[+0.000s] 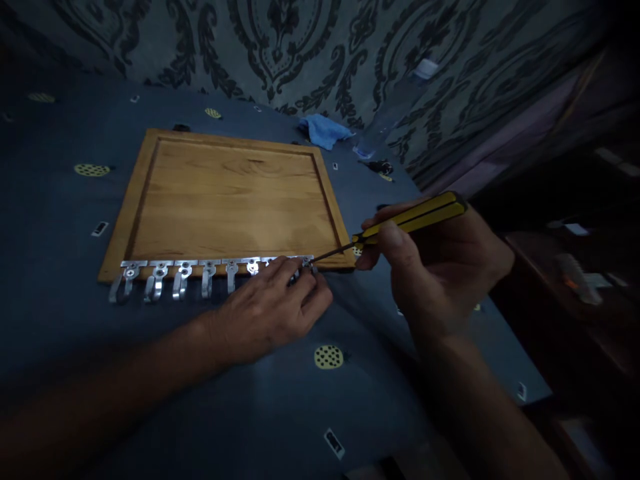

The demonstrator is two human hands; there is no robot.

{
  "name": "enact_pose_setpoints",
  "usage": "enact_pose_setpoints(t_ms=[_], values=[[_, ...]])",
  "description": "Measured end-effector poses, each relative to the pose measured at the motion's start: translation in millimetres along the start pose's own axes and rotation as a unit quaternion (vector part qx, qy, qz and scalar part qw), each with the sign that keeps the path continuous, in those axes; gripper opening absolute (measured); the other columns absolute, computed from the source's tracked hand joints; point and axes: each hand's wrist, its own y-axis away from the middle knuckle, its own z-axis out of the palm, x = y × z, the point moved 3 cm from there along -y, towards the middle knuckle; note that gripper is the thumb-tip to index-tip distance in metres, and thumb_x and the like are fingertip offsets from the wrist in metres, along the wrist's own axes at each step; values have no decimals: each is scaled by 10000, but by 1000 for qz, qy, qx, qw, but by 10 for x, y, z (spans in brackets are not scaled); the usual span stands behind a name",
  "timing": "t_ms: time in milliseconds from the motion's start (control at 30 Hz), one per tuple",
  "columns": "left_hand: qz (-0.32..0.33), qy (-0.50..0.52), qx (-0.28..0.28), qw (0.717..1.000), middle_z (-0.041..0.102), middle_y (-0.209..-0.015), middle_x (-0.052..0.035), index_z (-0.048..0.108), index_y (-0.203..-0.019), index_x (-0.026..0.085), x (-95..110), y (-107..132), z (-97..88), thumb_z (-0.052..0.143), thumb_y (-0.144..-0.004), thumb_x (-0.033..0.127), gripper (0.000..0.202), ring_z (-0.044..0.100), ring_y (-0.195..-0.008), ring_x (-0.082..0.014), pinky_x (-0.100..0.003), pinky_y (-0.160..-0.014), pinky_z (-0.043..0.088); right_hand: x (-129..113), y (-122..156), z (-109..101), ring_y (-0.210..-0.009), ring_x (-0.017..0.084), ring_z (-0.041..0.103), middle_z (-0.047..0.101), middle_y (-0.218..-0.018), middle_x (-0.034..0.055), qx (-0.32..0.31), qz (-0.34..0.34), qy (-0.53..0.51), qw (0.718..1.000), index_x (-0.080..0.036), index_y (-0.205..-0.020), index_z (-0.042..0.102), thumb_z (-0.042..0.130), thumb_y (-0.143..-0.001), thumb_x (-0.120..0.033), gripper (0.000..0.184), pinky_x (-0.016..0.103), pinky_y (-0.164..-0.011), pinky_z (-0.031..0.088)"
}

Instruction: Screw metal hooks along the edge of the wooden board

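A wooden board [235, 200] with a raised frame lies flat on the blue patterned cover. Along its near edge runs a metal hook rail [184, 272] with several silver hooks hanging over the side. My left hand [275, 300] is closed on the rail's right end, and its fingers hide some of the hooks. A yellow and black screwdriver [415, 218] is gripped in my right hand [440, 267]. Its shaft slants down to the left, and the tip is at the rightmost hook, close to my left fingertips. Whether it sits in a screw head is too small to tell.
Behind the board lie a blue cloth [326, 131] and a clear plastic bottle [395, 110] leaning by the patterned wall covering [280, 47]. A small dark object [379, 167] rests near the bottle. At the right, the covered surface [515, 360] ends above a dark area.
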Motion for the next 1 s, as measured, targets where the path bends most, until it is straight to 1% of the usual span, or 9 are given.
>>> enact_pose_setpoints(t_ms=[67,167,333,433,533,633,700,833,1000], values=[[1,4,3,1000,729,-1008,-115,632,-1128,60,-2,-1,-1,470,-1002,96,208,715,-1077,-300,-413,-977,593,7,3,7,-467,107,620,702,-764,-28,-20,13,9,1000,-272,-911,760,785,-872,-300,54,256,-432,539],[3,5,3,1000,728,-1005,-117,629,-1126,61,0,-3,-1,476,-1000,99,202,715,-1075,-295,-409,-978,593,8,7,7,-464,109,608,695,-764,-32,-21,18,12,1000,-278,-903,752,792,-867,-323,70,265,-430,531],[-1,3,2,1000,731,-1003,-120,632,-1114,65,-1,-1,-5,458,-1002,85,208,715,-1079,-285,-401,-984,590,-4,-4,0,-495,112,614,671,-713,-41,-12,-20,38,999,-257,-851,739,832,-815,-257,99,260,-445,542],[5,7,0,1000,732,-1002,-127,632,-1113,62,-2,-4,-6,456,-1004,88,209,716,-1067,-287,-408,-974,590,-18,-16,1,-492,104,605,660,-695,-47,-19,-36,42,998,-248,-807,721,861,-775,-245,144,251,-444,541],[4,8,-1,1000,731,-997,-126,631,-1113,63,-8,-12,-10,457,-1009,100,206,715,-1068,-292,-412,-970,588,-28,-17,5,-498,117,612,664,-706,-41,-27,-16,34,999,-259,-791,710,864,-780,-291,158,273,-443,551],[9,3,-1,1000,731,-990,-123,637,-1095,76,-10,-17,-15,445,-1012,96,210,718,-1033,-270,-400,-953,591,-37,-7,-1,-515,134,615,664,-716,-26,-14,5,43,999,-265,-778,704,845,-806,-339,162,301,-445,559],[10,-1,0,1000,730,-986,-122,638,-1099,73,-11,-18,-15,441,-1010,89,217,719,-1017,-264,-396,-944,593,-40,-1,-4,-516,136,611,657,-713,-22,-7,3,48,999,-259,-775,702,842,-808,-337,163,303,-442,553],[8,7,-2,1000,727,-1006,-123,630,-1119,66,-11,-11,-2,456,-1007,99,209,712,-1050,-283,-407,-963,585,-19,4,6,-522,135,605,655,-714,-18,-17,-3,47,999,-253,-785,706,835,-812,-316,147,297,-442,537],[7,8,-8,1000,724,-1016,-122,624,-1122,77,-6,-4,6,465,-1015,118,196,700,-1064,-269,-402,-974,574,-12,7,10,-537,139,609,669,-732,-20,-17,-4,46,999,-266,-786,708,865,-779,-314,165,296,-437,535]])
